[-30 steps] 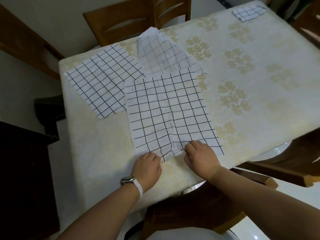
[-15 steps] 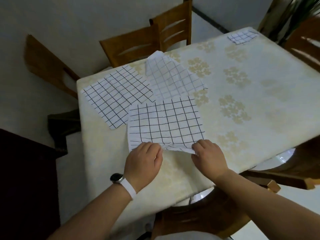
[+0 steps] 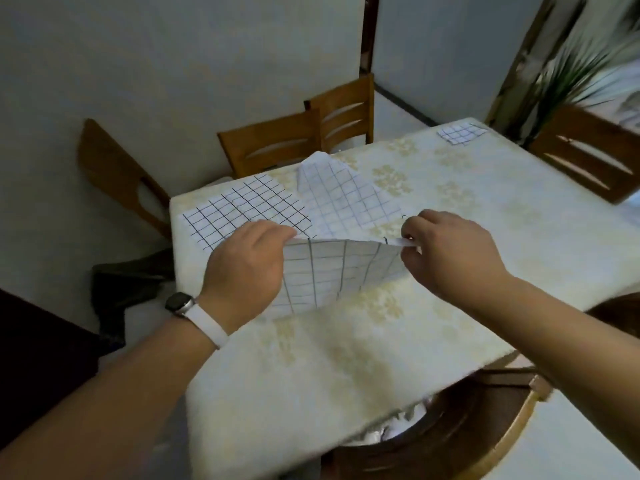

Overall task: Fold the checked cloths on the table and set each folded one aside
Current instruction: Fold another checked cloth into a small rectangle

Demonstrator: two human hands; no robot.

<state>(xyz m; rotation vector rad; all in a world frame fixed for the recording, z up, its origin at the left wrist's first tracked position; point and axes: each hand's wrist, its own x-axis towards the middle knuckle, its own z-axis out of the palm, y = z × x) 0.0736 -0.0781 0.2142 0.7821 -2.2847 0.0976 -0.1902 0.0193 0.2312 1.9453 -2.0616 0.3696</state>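
Head view: left hand [image 3: 242,271] and right hand [image 3: 450,252] each pinch raised checked cloth [image 3: 332,271] edge.

**Both hands hold a checked cloth up by its top edge**

The left hand [image 3: 242,271] and right hand [image 3: 450,258] each pinch an upper corner of the checked cloth [image 3: 332,271]. Its lower edge seems to touch the tabletop [image 3: 346,368], though blur hides the contact. Beyond it a flat cloth [image 3: 249,209] lies spread at 11 o'clock, and a rumpled cloth [image 3: 343,199] humps up at 12 o'clock. A small folded cloth [image 3: 460,134] sits at the far corner, 1 o'clock.
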